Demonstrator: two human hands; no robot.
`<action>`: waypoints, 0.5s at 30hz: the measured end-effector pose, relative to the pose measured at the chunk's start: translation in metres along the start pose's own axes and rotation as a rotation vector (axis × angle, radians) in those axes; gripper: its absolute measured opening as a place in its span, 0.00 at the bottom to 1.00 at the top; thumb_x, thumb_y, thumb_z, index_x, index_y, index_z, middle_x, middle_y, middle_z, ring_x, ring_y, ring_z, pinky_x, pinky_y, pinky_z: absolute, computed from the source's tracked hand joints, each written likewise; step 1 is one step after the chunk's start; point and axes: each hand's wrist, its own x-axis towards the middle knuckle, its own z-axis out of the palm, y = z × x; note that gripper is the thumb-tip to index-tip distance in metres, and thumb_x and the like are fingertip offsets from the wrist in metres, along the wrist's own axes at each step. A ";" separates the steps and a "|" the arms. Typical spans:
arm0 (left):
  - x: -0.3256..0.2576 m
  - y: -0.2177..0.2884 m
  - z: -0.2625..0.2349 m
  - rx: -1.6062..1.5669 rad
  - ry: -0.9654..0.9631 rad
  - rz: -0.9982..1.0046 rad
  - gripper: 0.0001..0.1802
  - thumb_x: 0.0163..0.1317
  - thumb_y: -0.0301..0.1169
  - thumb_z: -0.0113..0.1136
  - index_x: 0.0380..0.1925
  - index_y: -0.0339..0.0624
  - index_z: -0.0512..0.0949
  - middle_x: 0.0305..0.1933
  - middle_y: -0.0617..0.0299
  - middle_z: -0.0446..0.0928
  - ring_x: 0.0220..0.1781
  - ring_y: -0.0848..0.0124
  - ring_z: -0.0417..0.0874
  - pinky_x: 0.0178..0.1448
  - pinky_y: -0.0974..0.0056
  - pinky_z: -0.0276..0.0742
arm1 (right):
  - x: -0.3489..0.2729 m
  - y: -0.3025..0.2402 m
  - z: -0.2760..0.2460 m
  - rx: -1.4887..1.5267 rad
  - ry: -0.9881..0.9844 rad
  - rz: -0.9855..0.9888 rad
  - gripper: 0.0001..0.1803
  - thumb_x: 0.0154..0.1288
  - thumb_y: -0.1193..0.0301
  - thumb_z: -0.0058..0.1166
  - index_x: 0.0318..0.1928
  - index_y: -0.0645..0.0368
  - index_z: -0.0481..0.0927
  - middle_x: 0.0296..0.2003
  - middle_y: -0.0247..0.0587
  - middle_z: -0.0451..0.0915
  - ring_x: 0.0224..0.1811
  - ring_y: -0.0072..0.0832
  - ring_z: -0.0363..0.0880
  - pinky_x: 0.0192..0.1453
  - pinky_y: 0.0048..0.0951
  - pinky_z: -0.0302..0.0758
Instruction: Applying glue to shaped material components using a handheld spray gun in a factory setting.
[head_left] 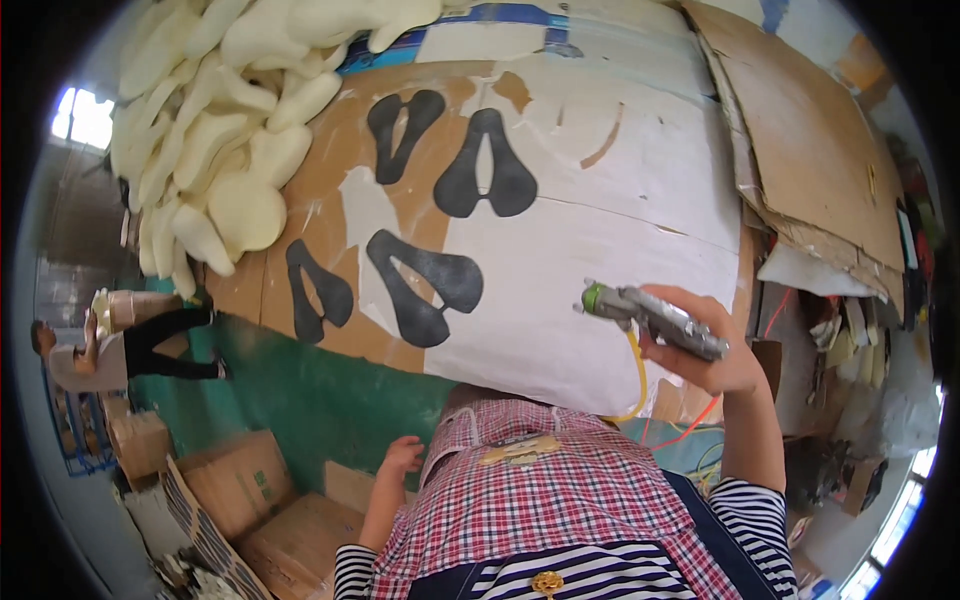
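Note:
My right hand (705, 345) is closed round a metal spray gun (665, 318) with a green ring near its nozzle. The gun is over the right front part of the cardboard-covered table (590, 260), its nozzle toward the left. A yellow hose (640, 375) hangs from it. Several flat dark grey saddle-shaped pieces with slots lie to the left, among them a near piece (425, 285) and a far piece (487, 165). My left hand (403, 455) hangs beside my checked apron (550, 480), off the table, its fingers loosely apart and holding nothing.
Cream foam pieces (245, 210) are heaped at the table's far left. Cardboard sheets (810, 130) are stacked at the right. Cardboard boxes (235, 480) stand on the green floor at lower left. Another person (95, 360) is at the far left. An orange hose (690, 430) runs below the table edge.

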 end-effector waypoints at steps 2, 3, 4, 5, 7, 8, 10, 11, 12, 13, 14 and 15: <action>0.004 0.014 -0.004 0.064 0.008 0.043 0.23 0.57 0.31 0.61 0.55 0.48 0.73 0.46 0.61 0.79 0.34 0.68 0.80 0.37 0.60 0.78 | -0.002 0.024 -0.011 -0.145 0.163 -0.029 0.28 0.53 0.82 0.58 0.57 0.60 0.72 0.35 0.39 0.80 0.34 0.26 0.78 0.41 0.26 0.73; 0.003 0.015 -0.007 0.091 0.014 0.035 0.23 0.57 0.31 0.61 0.55 0.48 0.73 0.45 0.62 0.79 0.33 0.68 0.80 0.35 0.61 0.78 | -0.002 0.036 -0.016 -0.287 0.287 -0.059 0.28 0.54 0.82 0.58 0.57 0.60 0.71 0.36 0.41 0.80 0.35 0.27 0.78 0.42 0.27 0.73; 0.004 0.018 -0.011 0.116 0.022 0.028 0.24 0.57 0.31 0.61 0.55 0.48 0.73 0.44 0.62 0.80 0.31 0.69 0.80 0.33 0.62 0.78 | 0.000 0.042 -0.024 -0.338 0.366 0.066 0.28 0.53 0.79 0.59 0.58 0.60 0.70 0.37 0.43 0.80 0.37 0.30 0.78 0.44 0.29 0.74; 0.003 0.024 -0.014 0.140 0.025 0.044 0.24 0.57 0.31 0.61 0.55 0.48 0.73 0.44 0.62 0.80 0.31 0.69 0.80 0.33 0.62 0.78 | 0.004 0.053 -0.031 -0.380 0.442 0.193 0.29 0.53 0.77 0.59 0.58 0.60 0.69 0.37 0.45 0.80 0.39 0.33 0.79 0.46 0.32 0.74; 0.004 0.040 -0.016 0.226 0.014 0.040 0.24 0.57 0.30 0.62 0.55 0.48 0.73 0.42 0.62 0.80 0.29 0.69 0.80 0.31 0.64 0.77 | 0.006 0.105 -0.048 -0.559 0.586 0.208 0.34 0.52 0.71 0.61 0.60 0.59 0.66 0.42 0.50 0.78 0.43 0.43 0.79 0.47 0.39 0.75; 0.007 0.043 -0.020 0.266 -0.002 0.046 0.23 0.57 0.30 0.62 0.55 0.47 0.73 0.42 0.61 0.80 0.31 0.69 0.80 0.32 0.62 0.78 | 0.009 0.119 -0.052 -0.701 0.682 0.316 0.36 0.51 0.68 0.61 0.61 0.57 0.64 0.46 0.52 0.77 0.47 0.46 0.77 0.49 0.41 0.75; 0.021 0.040 -0.032 0.322 -0.021 0.089 0.23 0.57 0.30 0.62 0.55 0.46 0.73 0.42 0.61 0.79 0.31 0.68 0.80 0.33 0.62 0.79 | 0.009 0.155 -0.063 -0.884 0.835 0.419 0.39 0.50 0.65 0.61 0.63 0.55 0.62 0.51 0.54 0.73 0.53 0.49 0.73 0.53 0.43 0.73; 0.030 0.051 -0.036 0.353 -0.046 0.112 0.23 0.57 0.30 0.62 0.54 0.46 0.73 0.42 0.60 0.79 0.31 0.68 0.80 0.34 0.61 0.79 | 0.002 0.175 -0.068 -0.932 0.892 0.417 0.40 0.49 0.65 0.61 0.64 0.55 0.62 0.53 0.54 0.72 0.56 0.49 0.70 0.55 0.43 0.72; 0.026 0.072 -0.035 0.477 -0.055 0.120 0.23 0.57 0.29 0.62 0.54 0.45 0.73 0.41 0.60 0.79 0.32 0.67 0.80 0.34 0.59 0.79 | -0.009 0.195 -0.069 -0.926 0.910 0.380 0.38 0.49 0.65 0.62 0.62 0.55 0.64 0.52 0.54 0.72 0.57 0.49 0.69 0.57 0.43 0.71; 0.010 0.087 -0.032 0.597 -0.062 0.122 0.23 0.57 0.29 0.62 0.54 0.45 0.72 0.41 0.59 0.79 0.32 0.67 0.80 0.34 0.58 0.79 | -0.018 0.208 -0.063 -0.921 0.920 0.344 0.37 0.49 0.65 0.62 0.61 0.55 0.66 0.51 0.53 0.72 0.58 0.50 0.67 0.59 0.43 0.69; 0.003 0.085 -0.036 0.598 -0.072 0.115 0.23 0.56 0.29 0.63 0.53 0.43 0.73 0.42 0.58 0.80 0.34 0.66 0.81 0.37 0.58 0.79 | -0.022 0.197 -0.047 -0.983 0.853 0.293 0.34 0.51 0.66 0.61 0.60 0.56 0.67 0.52 0.53 0.72 0.58 0.48 0.68 0.59 0.42 0.69; 0.003 0.084 -0.049 0.601 -0.085 0.101 0.22 0.56 0.28 0.63 0.53 0.42 0.74 0.44 0.57 0.80 0.35 0.64 0.82 0.39 0.57 0.79 | -0.036 0.178 -0.027 -1.043 0.777 0.251 0.32 0.53 0.66 0.60 0.59 0.57 0.68 0.52 0.53 0.71 0.58 0.46 0.68 0.60 0.40 0.69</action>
